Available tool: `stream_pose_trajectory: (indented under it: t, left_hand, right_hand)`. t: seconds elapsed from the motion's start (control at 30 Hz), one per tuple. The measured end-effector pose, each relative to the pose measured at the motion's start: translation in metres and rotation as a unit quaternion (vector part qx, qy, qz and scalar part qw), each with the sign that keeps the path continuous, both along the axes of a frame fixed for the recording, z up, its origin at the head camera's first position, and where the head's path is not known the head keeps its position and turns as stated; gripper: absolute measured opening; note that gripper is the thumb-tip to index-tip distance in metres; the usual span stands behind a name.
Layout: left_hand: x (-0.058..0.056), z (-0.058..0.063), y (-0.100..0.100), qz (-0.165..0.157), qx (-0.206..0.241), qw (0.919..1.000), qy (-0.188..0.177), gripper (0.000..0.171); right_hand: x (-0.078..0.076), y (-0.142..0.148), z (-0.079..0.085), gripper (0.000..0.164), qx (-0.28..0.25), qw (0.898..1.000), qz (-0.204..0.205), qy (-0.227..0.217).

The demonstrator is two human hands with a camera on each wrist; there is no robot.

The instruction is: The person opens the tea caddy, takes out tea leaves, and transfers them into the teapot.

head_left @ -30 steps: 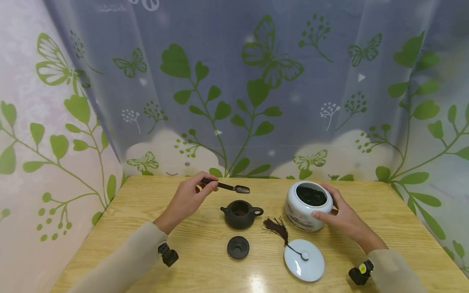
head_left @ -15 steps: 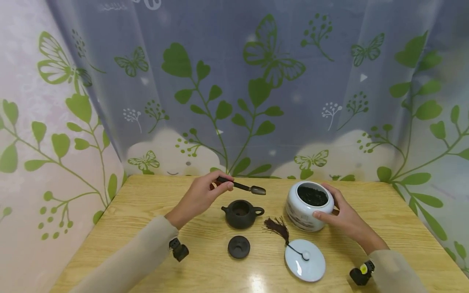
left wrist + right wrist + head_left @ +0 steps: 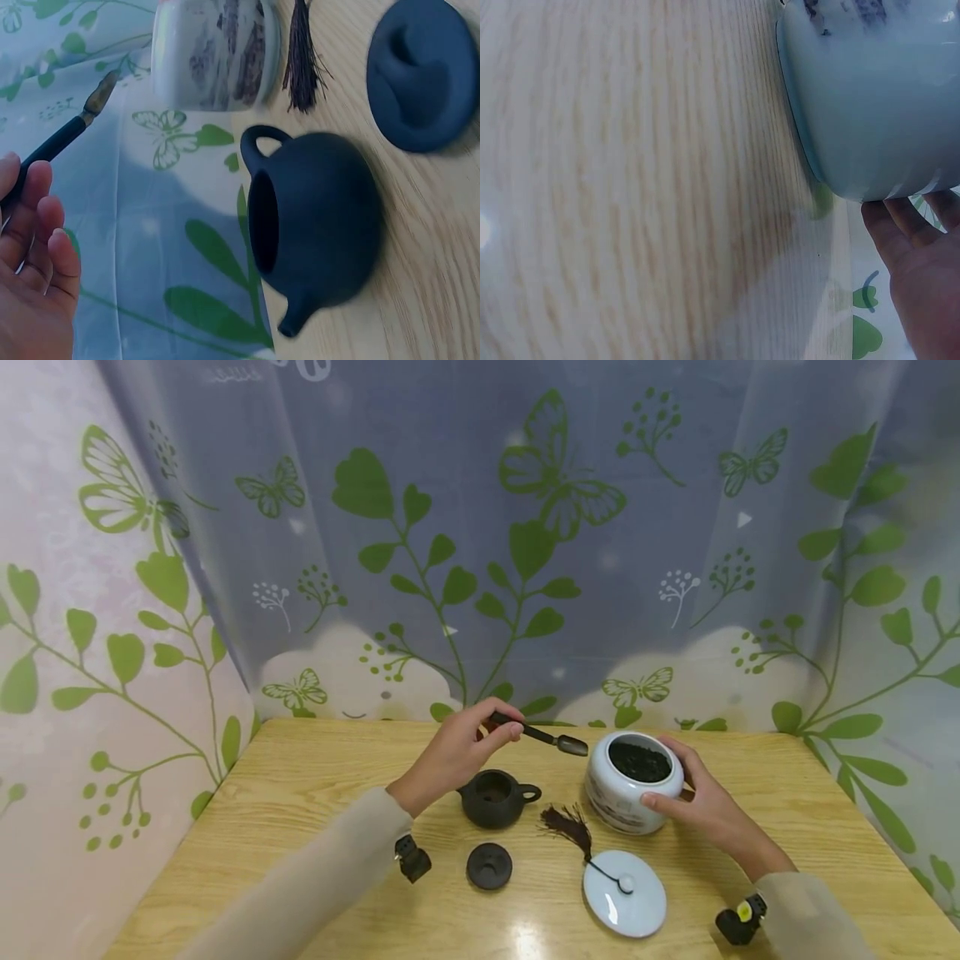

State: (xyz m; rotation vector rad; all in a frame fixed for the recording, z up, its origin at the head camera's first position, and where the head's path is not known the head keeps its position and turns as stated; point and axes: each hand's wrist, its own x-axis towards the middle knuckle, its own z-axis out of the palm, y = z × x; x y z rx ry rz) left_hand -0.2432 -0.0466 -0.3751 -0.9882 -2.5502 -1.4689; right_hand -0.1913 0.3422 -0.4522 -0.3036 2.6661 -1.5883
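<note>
A small tea scoop (image 3: 572, 745) with a dark handle is pinched between the thumb and fingers of my left hand (image 3: 456, 753). Its bowl hangs just left of the white jar (image 3: 609, 795), apart from the rim, and no leaves can be made out in it. Dark tea leaves (image 3: 639, 762) lie inside the jar. Gripping the jar from its right side, my right hand (image 3: 703, 806) has its thumb on the front; in the right wrist view its fingers (image 3: 889, 232) press the wall. Below my left hand stands an uncovered dark teapot (image 3: 491, 810), its spout partly hidden by that hand.
The round teapot lid (image 3: 489, 866) lies in front of the pot. To its right is the pale jar lid (image 3: 637, 912), with a brown tassel (image 3: 572, 828) stretching toward the jar. A patterned curtain (image 3: 420, 568) rises behind the wooden table (image 3: 300, 793).
My left hand has carried the tea scoop rightward, from above and left of the teapot to beside the jar. My right hand and the jar have stayed nearly still.
</note>
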Motion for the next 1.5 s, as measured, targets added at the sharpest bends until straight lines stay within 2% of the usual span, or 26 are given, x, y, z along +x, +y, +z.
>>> stream_pose_trajectory:
  t: [0.23,0.4,0.83,1.0,1.27,1.5]
  left_hand:
    - [0.0,0.001,0.027,-0.018,-0.003,0.9998,-0.001,0.028]
    - [0.002,0.0,0.047,-0.031,-0.005,0.9995,-0.003,0.025]
    - [0.0,-0.008,0.085,-0.031,-0.011,0.9993,-0.019,0.024]
    - [-0.003,-0.014,0.096,-0.029,-0.02,0.9994,0.004,0.024]
    - [-0.007,-0.021,0.105,-0.021,-0.062,0.9972,0.035,0.022]
    - [-0.008,-0.02,0.112,-0.006,-0.111,0.9881,0.106,0.021]
  right_hand:
    - [-0.001,0.0,0.0,0.099,-0.001,1.0,0.003,0.0]
    - [-0.001,0.001,-0.002,0.098,-0.001,1.0,0.002,0.001]
    - [-0.001,0.0,-0.002,0.099,-0.002,1.0,0.002,-0.002]
    - [0.0,0.0,-0.001,0.098,0.0,1.0,0.001,0.0]
    - [0.0,-0.001,-0.001,0.098,-0.001,1.0,0.003,-0.001]
    - [-0.001,-0.001,-0.001,0.098,0.005,1.0,0.0,0.003]
